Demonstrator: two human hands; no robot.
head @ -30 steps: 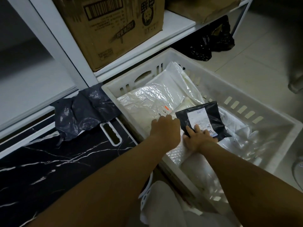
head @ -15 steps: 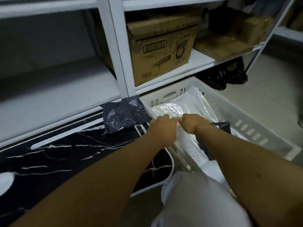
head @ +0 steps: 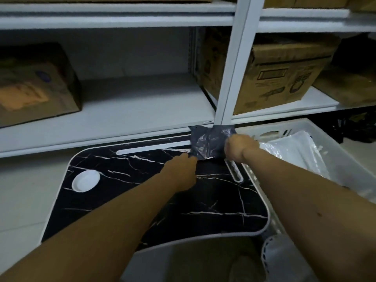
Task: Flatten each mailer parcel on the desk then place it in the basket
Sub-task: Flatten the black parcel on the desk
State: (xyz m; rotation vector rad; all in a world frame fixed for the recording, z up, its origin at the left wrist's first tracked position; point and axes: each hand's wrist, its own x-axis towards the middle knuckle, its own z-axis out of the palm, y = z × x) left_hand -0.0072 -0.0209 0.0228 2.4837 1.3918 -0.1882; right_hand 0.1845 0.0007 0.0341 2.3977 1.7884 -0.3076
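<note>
A crumpled dark grey mailer parcel [head: 209, 142] lies at the far right corner of the black marble-pattern desk [head: 154, 200]. My left hand [head: 183, 169] touches the mailer's near left corner; its fingers are hidden from view. My right hand [head: 237, 147] is at the mailer's right edge with fingers curled on it. The white plastic basket [head: 345, 157] stands to the right of the desk and holds several clear and white mailers [head: 295, 151].
White metal shelving with an upright post [head: 234, 68] rises just behind the desk. Cardboard boxes [head: 270, 76] sit on the shelves. The desk has a round white recess [head: 86, 180] at its left and a slot [head: 234, 169] near its right edge.
Both hands left the black labelled mailer in the basket and moved left to the grey mailer on the desk. The view swung left and up.
</note>
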